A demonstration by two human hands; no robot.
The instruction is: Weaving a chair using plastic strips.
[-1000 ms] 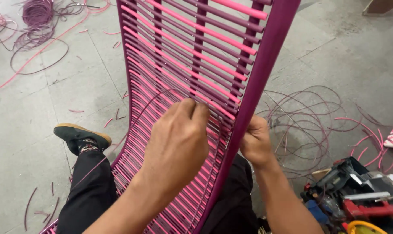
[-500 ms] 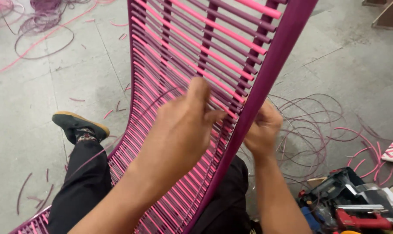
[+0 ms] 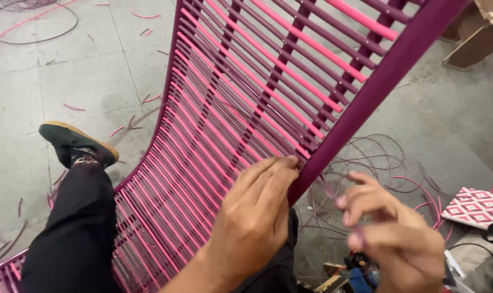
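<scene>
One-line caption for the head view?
Left hand presses pink cords against a purple chair frame; right hand pulls a cord beside it.

right hand (image 3: 396, 239) off frame (image 3: 377, 87) (pulled back, blurred)

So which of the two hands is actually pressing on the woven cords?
The left hand: its fingertips rest on the pink cords beside the purple frame bar. The right hand is off the frame.

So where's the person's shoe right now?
In the head view the dark shoe sits at left on the grey floor, just beside the woven pink chair frame, left of both hands.
</scene>
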